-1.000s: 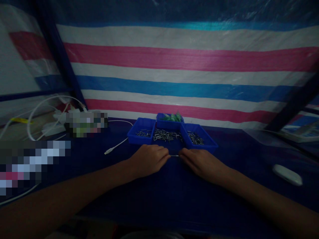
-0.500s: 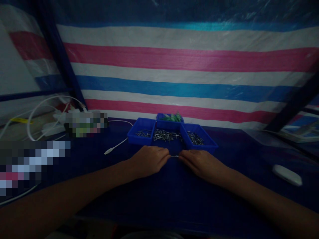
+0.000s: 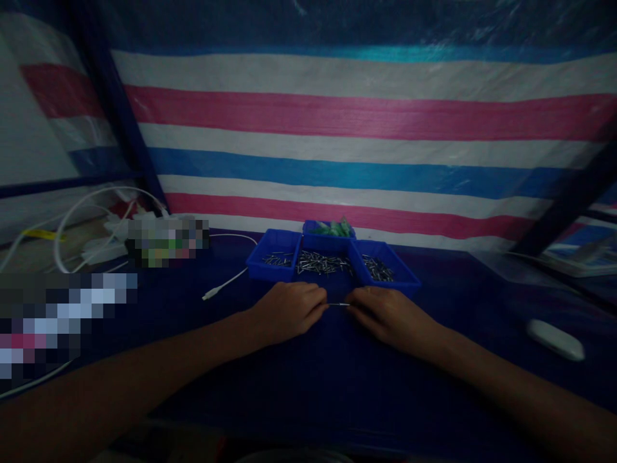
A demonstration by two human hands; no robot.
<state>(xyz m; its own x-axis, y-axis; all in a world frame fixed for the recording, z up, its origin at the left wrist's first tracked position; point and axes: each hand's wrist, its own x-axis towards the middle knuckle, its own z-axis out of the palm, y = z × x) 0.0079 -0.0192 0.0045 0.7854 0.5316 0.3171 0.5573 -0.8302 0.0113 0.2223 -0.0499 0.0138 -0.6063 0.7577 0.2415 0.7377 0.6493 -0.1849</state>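
Note:
A thin metal rod, brighter and slightly thicker toward its right part, spans the small gap between my two hands. My left hand is closed, pinching the rod's left end with thumb and forefinger. At the other end, the fingers of my right hand are closed around the rod's tip, which they hide. Just beyond my hands is a loose pile of thin metal pieces. Blue bins flank it: a left bin and a right bin, each with similar metal pieces inside.
Behind the pile, a third blue bin holds green wrapped items. A white cable ends left of the bins. A white rounded object lies on the blue table at the right. Striped sheeting hangs behind.
Slightly more of the rod shows between my fingers, and my right fingertips have shifted a little. Both hands otherwise keep their place; the bins and pile look the same.

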